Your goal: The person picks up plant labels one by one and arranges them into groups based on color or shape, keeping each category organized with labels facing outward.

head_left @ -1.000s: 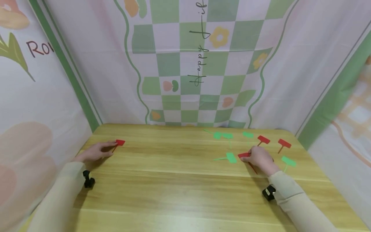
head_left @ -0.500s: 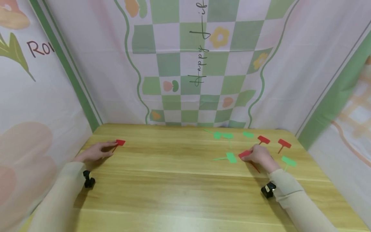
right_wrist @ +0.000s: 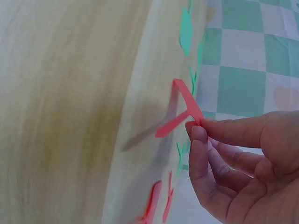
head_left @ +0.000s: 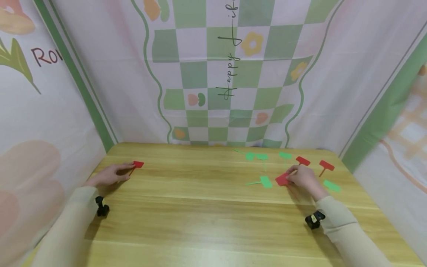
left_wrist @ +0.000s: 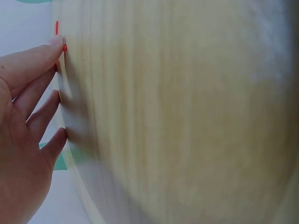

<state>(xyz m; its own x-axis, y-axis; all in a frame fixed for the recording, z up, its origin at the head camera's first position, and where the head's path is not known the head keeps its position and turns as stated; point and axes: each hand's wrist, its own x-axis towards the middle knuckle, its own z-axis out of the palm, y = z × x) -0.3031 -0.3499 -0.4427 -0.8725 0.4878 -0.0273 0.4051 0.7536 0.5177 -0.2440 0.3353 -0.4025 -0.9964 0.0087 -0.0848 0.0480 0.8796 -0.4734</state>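
On the right of the table, my right hand (head_left: 303,178) pinches one end of the flat head of a red T-shaped plant label (head_left: 282,179) between thumb and fingertips. In the right wrist view the pinched label (right_wrist: 189,102) is tilted, its stem standing off the wood and casting a shadow. At the far left, my left hand (head_left: 108,175) rests with fairly straight fingers, its fingertips at another red plant label (head_left: 138,164). The left wrist view shows that label only as a thin red edge (left_wrist: 57,28) by the fingertips.
Two more red labels (head_left: 303,161) (head_left: 326,165) lie behind and right of my right hand. Several green labels lie around them, one (head_left: 265,181) just left of the pinched label and another (head_left: 331,185) beside my right wrist. A printed curtain (head_left: 230,111) hangs behind the wooden table (head_left: 200,215).
My right hand has shifted slightly right and now pinches the red label nearer its end, with more of its head showing; the label has turned a little. My left hand has stayed put.
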